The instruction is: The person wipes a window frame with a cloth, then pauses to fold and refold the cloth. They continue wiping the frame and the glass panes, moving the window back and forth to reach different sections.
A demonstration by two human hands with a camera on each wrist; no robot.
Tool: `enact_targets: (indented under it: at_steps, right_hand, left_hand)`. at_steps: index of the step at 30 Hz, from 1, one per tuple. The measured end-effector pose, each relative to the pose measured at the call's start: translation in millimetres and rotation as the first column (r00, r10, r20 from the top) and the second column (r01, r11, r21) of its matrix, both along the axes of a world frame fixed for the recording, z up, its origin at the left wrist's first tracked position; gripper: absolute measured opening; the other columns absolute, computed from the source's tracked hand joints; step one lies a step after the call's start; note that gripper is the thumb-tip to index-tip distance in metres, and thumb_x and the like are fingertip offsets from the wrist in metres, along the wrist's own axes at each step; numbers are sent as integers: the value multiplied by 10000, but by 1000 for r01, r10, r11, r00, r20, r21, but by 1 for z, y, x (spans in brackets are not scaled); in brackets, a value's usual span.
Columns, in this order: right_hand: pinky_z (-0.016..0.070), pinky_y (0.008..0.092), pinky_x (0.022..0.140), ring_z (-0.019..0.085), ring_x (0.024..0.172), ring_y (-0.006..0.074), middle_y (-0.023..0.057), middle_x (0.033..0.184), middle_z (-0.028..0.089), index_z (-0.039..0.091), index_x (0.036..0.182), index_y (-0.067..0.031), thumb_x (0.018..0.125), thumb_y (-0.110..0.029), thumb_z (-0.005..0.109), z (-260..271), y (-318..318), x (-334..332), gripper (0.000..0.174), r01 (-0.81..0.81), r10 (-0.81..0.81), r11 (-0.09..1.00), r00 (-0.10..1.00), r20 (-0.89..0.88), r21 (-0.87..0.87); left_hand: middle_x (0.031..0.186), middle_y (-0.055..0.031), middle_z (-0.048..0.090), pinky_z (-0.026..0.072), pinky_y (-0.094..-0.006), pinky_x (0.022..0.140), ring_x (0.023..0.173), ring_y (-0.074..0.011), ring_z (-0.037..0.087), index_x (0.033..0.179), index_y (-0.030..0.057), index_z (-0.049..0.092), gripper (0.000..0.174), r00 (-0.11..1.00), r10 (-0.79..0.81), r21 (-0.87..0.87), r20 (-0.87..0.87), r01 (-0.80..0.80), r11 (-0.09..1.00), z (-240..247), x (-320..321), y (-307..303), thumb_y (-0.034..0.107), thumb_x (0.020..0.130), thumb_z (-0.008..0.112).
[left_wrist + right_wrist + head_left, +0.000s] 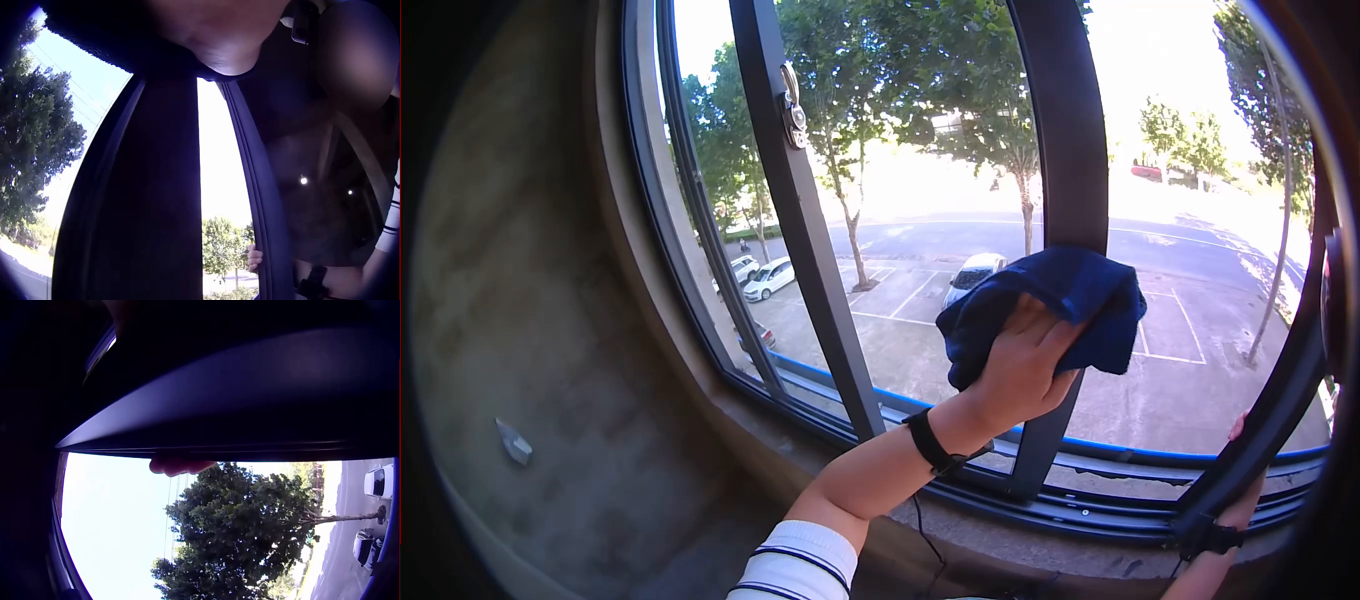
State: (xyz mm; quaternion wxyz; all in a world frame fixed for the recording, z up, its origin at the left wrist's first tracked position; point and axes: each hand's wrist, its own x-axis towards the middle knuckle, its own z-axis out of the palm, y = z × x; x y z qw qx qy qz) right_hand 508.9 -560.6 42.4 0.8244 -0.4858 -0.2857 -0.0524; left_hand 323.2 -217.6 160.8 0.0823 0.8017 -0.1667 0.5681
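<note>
A bunched dark blue cloth [1095, 300] lies against the wide dark upright [1072, 120] of the window. My left hand [1022, 368] holds the cloth there, its fingers partly hidden in the folds. In the left wrist view the heel of this hand [219, 44] shows above the upright. At the lower right, my right hand [1238, 428] grips the dark edge bar [1268, 430] of a window sash. Its fingertips [178, 466] curl round the bar in the right wrist view, while the bar hides the rest of the hand.
A metal latch [794, 108] sits on the narrower upright to the left. Sliding tracks [1100, 508] run along the sill below. A rough grey wall [520, 300] flanks the window on the left. Outside are trees, parked cars and a paved lot.
</note>
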Motion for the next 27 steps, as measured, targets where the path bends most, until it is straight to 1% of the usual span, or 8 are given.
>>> enact_targets:
  at_steps: [6, 10, 12, 14, 16, 19, 21, 27]
  right_hand:
    - [336, 213, 710, 433, 776, 91, 5, 856, 471, 509, 1066, -51, 983, -362, 453, 6, 4, -8, 327, 58, -58, 998, 998, 6, -8]
    - [326, 198, 616, 427, 726, 62, -11, 844, 487, 521, 1060, -66, 984, -394, 455, 8, 1, -9, 343, 68, -68, 997, 998, 9, -42]
    - [340, 193, 606, 437, 714, 57, -10, 839, 496, 521, 1063, -60, 983, -389, 464, 7, -6, -6, 344, 38, -39, 997, 999, -13, -64]
    - [355, 196, 615, 456, 722, 69, 4, 844, 515, 527, 1082, -49, 982, -364, 475, 4, -7, -1, 335, 30, -31, 997, 999, -13, -64]
    - [358, 193, 617, 452, 725, 66, 5, 853, 516, 521, 1092, -50, 981, -366, 478, 3, -6, 2, 338, 39, -38, 997, 999, 10, -69]
    - [370, 208, 643, 487, 737, 90, 22, 831, 539, 542, 1070, -28, 984, -328, 467, 6, -3, -3, 321, 44, -44, 999, 999, -30, -3]
    - [372, 193, 650, 476, 776, 85, 18, 866, 519, 515, 1115, -33, 974, -343, 490, 7, -7, -4, 342, 3, -4, 1000, 1000, -22, -23]
    - [370, 205, 663, 469, 771, 87, 11, 856, 509, 515, 1110, -31, 972, -365, 483, -4, -12, 13, 363, 24, -19, 994, 999, 47, -106]
  left_hand:
    - [1265, -201, 524, 233, -532, 1112, 1223, -400, 438, 1326, 57, 500, 620, 893, 386, 316, -231, -306, 898, 58, -3, 3, 220, 762, 699]
    - [1162, -231, 563, 283, -509, 1076, 1140, -392, 497, 1355, 44, 460, 607, 882, 330, 268, 337, -426, 864, 175, 12, 35, 238, 820, 673]
    - [1304, -256, 504, 280, -532, 1085, 1251, -415, 433, 1375, -6, 412, 629, 851, 511, 95, 121, -522, 848, 250, 10, 48, 315, 874, 617]
    - [1328, -317, 470, 333, -486, 1070, 1242, -458, 447, 1403, 37, 389, 577, 910, 340, 114, 238, -374, 921, 318, -7, 62, 371, 944, 494]
    - [1368, -344, 406, 294, -502, 1097, 1274, -494, 391, 1441, 33, 318, 637, 760, 570, -60, 313, -583, 810, 344, -11, 75, 397, 946, 485]
    - [1451, -337, 285, 253, -496, 1130, 1340, -512, 276, 1466, 14, 250, 698, 749, 556, -131, 359, -550, 825, 287, -3, 50, 416, 947, 488]
    - [1400, -254, 428, 253, -554, 1099, 1329, -425, 356, 1370, -22, 406, 629, 736, 447, 41, 509, -539, 841, 249, 7, 66, 354, 897, 579]
    - [1043, -225, 557, 256, -587, 1068, 1101, -423, 479, 1433, 112, 417, 738, 826, 564, 233, -16, -546, 805, 37, -22, 37, 342, 778, 666]
